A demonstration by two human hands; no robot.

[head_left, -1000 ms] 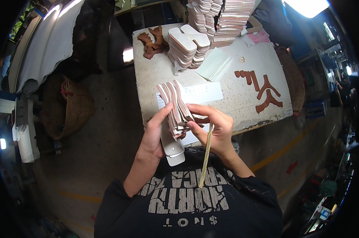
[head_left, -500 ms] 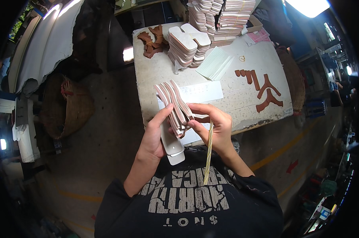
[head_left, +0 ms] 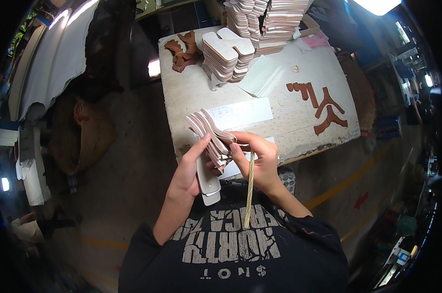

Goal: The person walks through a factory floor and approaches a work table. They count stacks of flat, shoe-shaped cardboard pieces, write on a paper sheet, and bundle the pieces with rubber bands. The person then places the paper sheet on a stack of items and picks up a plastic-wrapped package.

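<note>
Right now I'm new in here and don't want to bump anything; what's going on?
A person holds a bundle of white and brown layers: the left hand grips it and the right hand pinches its edge. A striped yellow rod points down from the right hand. Stacked pale pieces and loose brown pieces lie on the table.

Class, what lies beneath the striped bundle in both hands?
White paper on the table shows past the bundle; whatever lies directly beneath it is covered and cannot be seen.
</note>
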